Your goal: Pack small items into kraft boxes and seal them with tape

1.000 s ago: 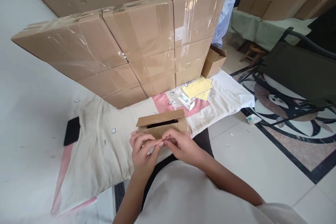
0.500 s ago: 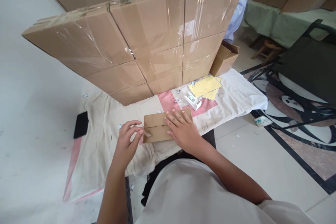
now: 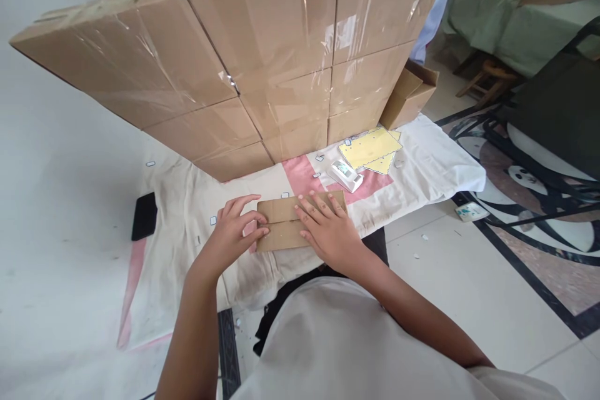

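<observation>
A small flat cardboard box [image 3: 285, 234] lies in front of me on the cloth-covered table, a seam running lengthwise along its top. My right hand [image 3: 328, 228] rests flat on its right part, fingers spread and pressing on the cardboard. At the box's left end, my left hand [image 3: 239, 225] has its thumb and a finger close together by the end of the seam, touching the cardboard. Anything pinched between those fingertips is too small to make out. Behind the right hand are a small white box [image 3: 345, 176] with a printed label and some yellow scalloped-edge sheets [image 3: 368, 150].
Large taped cardboard boxes [image 3: 281, 75] form a wall along the table's back. An open carton [image 3: 410, 97] stands at their right end. A black phone-like object [image 3: 144, 217] lies on the left. To the right are a dark chair [image 3: 557, 87] and a wooden stool [image 3: 490, 81].
My left hand has moved right onto the box's left end; the small clear strip at its fingertips no longer shows. The right hand stays flat on the box. The view has tilted slightly downward.
</observation>
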The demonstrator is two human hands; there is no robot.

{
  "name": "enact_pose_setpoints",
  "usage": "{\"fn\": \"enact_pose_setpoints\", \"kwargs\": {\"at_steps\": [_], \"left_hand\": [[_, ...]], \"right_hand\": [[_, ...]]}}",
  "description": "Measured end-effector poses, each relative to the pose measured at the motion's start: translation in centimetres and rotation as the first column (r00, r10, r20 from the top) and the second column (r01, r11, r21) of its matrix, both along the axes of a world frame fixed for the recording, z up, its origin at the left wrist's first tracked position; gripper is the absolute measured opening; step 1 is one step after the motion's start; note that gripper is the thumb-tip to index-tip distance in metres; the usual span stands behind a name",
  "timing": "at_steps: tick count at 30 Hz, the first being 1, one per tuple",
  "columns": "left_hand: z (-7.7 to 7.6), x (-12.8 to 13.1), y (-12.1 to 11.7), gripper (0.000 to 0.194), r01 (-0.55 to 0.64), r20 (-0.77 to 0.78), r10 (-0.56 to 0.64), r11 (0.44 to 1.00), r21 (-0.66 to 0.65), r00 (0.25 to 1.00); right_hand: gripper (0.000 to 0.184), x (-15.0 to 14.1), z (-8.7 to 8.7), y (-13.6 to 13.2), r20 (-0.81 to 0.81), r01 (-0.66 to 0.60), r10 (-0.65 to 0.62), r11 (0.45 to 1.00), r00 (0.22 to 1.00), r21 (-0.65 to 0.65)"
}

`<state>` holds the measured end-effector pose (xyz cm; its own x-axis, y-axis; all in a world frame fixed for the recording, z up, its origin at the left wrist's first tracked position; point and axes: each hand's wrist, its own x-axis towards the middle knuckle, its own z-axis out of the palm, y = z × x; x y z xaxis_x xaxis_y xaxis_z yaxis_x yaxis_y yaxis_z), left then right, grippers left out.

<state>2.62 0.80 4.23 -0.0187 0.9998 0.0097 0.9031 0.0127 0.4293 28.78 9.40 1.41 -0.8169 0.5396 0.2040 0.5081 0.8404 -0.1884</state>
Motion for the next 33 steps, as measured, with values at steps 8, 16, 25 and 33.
{"fn": "enact_pose_setpoints", "kwargs": {"at_steps": [8, 16, 25, 33], "left_hand": [[0.4, 0.5, -0.1, 0.013, -0.050, -0.098, 0.050, 0.999, -0.007, 0.994], [0.8, 0.8, -0.1, 0.019, -0.100, -0.131, 0.092, 0.993, -0.056, 0.987], [-1.0, -0.2, 0.6, 0.057, -0.157, 0.275, 0.194, 0.976, -0.151, 0.941], [-3.5, 1.1, 1.4, 0.046, -0.261, 0.543, 0.337, 0.941, -0.214, 0.769]], "right_hand": [[0.050, 0.0, 0.2, 0.0, 0.003, -0.007, 0.007, 1.000, 1.000, -0.005], [0.050, 0.0, 0.0, 0.0, -0.004, -0.004, 0.004, 1.000, 1.000, -0.022], [0.050, 0.0, 0.4, 0.0, -0.008, -0.005, 0.005, 0.999, 1.000, -0.032], [0.050, -0.1, 0.4, 0.0, -0.013, -0.005, 0.005, 0.999, 1.000, -0.044]]}}
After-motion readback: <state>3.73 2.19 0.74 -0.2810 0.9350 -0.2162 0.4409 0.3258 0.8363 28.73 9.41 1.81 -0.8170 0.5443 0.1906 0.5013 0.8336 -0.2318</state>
